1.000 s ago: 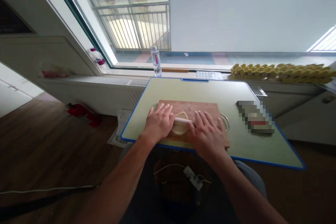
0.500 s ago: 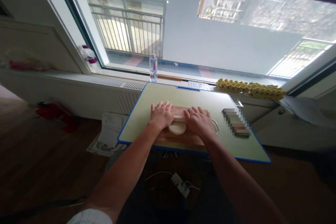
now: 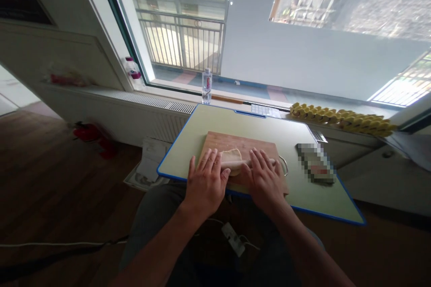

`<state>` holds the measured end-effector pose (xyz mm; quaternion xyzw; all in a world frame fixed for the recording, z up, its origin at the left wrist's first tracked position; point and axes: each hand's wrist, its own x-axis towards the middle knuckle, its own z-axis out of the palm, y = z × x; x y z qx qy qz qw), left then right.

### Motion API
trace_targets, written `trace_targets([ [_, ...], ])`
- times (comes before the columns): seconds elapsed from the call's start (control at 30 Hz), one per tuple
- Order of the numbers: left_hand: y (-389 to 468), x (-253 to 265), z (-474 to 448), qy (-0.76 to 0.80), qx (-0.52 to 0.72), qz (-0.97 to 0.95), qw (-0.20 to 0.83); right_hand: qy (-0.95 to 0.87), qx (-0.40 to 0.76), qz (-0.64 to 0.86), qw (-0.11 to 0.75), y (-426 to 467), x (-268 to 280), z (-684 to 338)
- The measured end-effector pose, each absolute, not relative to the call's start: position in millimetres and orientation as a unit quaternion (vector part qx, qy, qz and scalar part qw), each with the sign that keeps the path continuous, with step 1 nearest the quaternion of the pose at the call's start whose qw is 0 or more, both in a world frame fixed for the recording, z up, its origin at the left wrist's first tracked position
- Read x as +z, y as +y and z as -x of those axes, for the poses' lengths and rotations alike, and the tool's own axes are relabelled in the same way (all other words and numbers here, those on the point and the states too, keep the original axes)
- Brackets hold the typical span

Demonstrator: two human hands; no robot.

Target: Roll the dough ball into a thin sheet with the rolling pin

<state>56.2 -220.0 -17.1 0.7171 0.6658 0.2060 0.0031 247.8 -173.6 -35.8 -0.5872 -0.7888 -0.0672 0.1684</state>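
Note:
A pale rolling pin (image 3: 236, 164) lies across a flattened piece of dough (image 3: 231, 154) on a wooden cutting board (image 3: 256, 142). On the pin's left part rests my left hand (image 3: 206, 184), its fingers stretched out and apart. My right hand (image 3: 265, 180) lies over the pin's right part, fingers extended forward and not wrapped round it. Dough shows between the hands, on both sides of the pin. The board has a metal loop handle (image 3: 285, 166) at its right edge, beside my right hand. Both palms hide parts of the pin and board.
The board lies on a small pale-green table (image 3: 182, 152) with a blue rim. A pixelated flat item (image 3: 316, 163) is at its right. A water bottle (image 3: 206, 87) and yellow egg trays (image 3: 340, 119) stand along the windowsill. A power strip (image 3: 233, 239) is below.
Both hands have come back toward me with the rolling pin, over the near part of the board. More dough now shows beyond the pin. The view has shifted slightly left.

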Motion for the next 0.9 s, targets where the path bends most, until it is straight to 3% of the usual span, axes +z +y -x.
trace_targets([
  [0.3, -135.2, -13.1, -38.6, 0.701, 0.178, -0.690, 0.010, -0.812, -0.007, 0.572, 0.115, -104.1, -0.7, -216.3],
  [0.63, -193.6, -5.9, -52.8, 0.674, 0.195, -0.713, -0.013, -0.800, 0.000, 0.579, 0.157, -177.7, -28.4, -247.7],
  [0.9, -177.3, -1.4, -54.5, 0.671, 0.183, -0.719, 0.016, -0.783, 0.006, 0.587, 0.205, -180.2, -27.2, -258.9],
])
